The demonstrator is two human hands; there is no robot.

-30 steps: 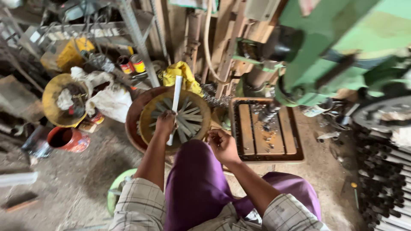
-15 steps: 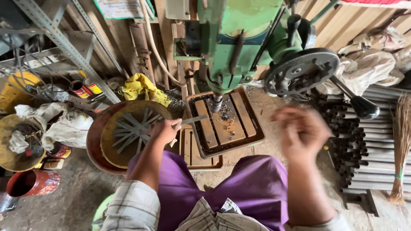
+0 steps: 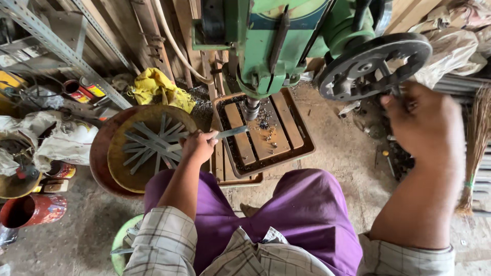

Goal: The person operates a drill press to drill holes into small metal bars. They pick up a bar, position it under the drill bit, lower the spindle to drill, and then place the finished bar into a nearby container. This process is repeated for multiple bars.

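The left hand (image 3: 198, 146) is clenched around one end of a flat metal strip (image 3: 231, 132), whose free end reaches across the slatted wooden table (image 3: 286, 128) to lie just under the drill bit (image 3: 250, 109) of the green drill press (image 3: 279, 46). Going from the left: a red paint can (image 3: 30, 209) lies on the floor, a crumpled white sack (image 3: 61, 140) sits beside it, and a round rusty pan (image 3: 140, 148) holds a loose heap of similar flat strips (image 3: 151, 143), touching and crossing one another. A yellow rag (image 3: 156, 87) is bunched behind the pan. Metal shavings are scattered on the wooden table around the bit. To the right, the right hand (image 3: 427, 122) grasps a spoke of the black feed wheel (image 3: 376, 64) – the fingers are wrapped over it, though motion blur hides just how tightly. A broom (image 3: 475, 153) leans at the far right edge.

The step in hand looks like drilling – the strip is placed, the wheel gripped. The next move, as I judge it, calls for a steady pull on the wheel while the left hand pins the strip flat so the bit cannot spin it.
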